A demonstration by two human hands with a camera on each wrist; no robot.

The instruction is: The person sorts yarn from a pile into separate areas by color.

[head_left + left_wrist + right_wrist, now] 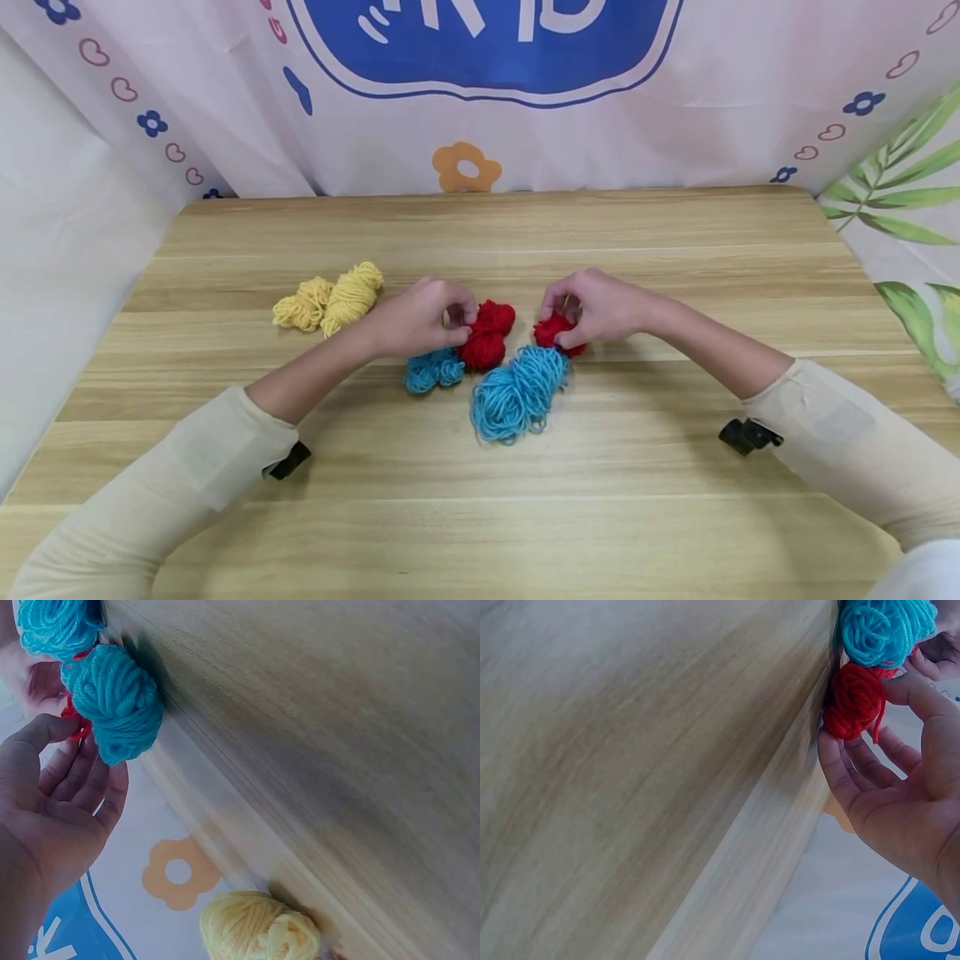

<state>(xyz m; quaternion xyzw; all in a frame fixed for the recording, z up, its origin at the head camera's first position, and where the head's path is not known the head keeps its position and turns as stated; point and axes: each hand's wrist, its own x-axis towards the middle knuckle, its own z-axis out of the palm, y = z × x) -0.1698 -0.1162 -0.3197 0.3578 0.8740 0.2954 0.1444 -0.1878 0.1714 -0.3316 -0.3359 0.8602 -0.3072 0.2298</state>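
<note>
My left hand (426,318) pinches the left edge of a red yarn bundle (486,337) between thumb and fingers. In the left wrist view a blue yarn bundle (118,703) hides most of that red yarn. My right hand (603,307) holds a smaller red yarn ball (551,330), fingers curled round it; the right wrist view shows the thumb on one side of this red ball (855,701). Between and in front of the hands lies a large blue yarn bundle (517,396), touching the right red ball. A small blue bundle (433,371) sits under my left hand.
Two yellow yarn bundles, one paler (352,298) and one deeper in tone (302,305), lie together left of my left hand. Everything rests on a wooden table (480,533). A printed curtain (600,146) hangs along its back edge.
</note>
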